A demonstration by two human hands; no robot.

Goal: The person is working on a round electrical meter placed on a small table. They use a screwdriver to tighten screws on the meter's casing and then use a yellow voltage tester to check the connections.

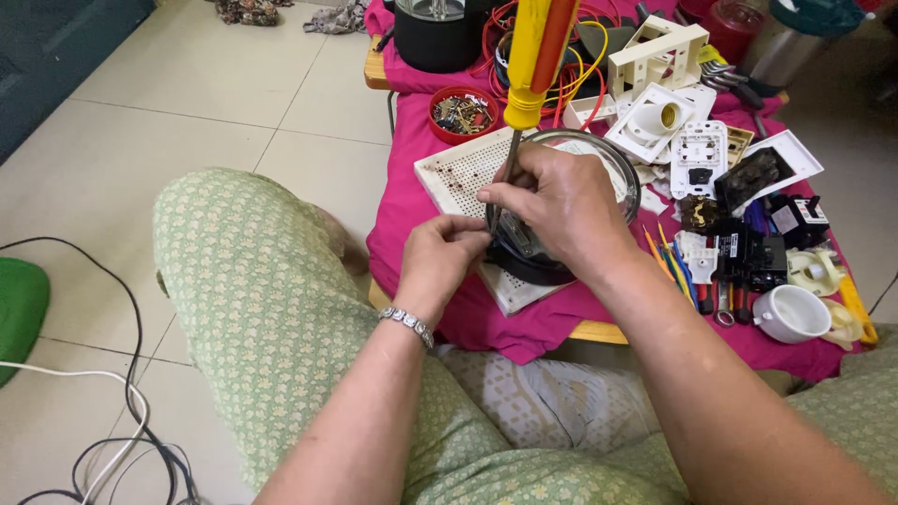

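1. Lower left of the frame: black and white cables (131, 421) trail over the tiled floor beside a green-patterned knee.
2. Centre: the left hand (440, 257), a metal bracelet at its wrist, is curled and pinching the edge of a round black part (528, 262) that rests on a white perforated plate (458, 173) over a pink cloth (412, 224).
3. The right hand (561, 201) has its fingers pressed together around the shaft of a yellow-and-red screwdriver (533, 65); by this view, keeping the shaft upright and the part braced should stop the tip slipping.
4. Upper centre: a red bowl of small screws (462, 114).
5. Right: white switch plates (697, 154), unlabelled from here, and a white cup (790, 313).
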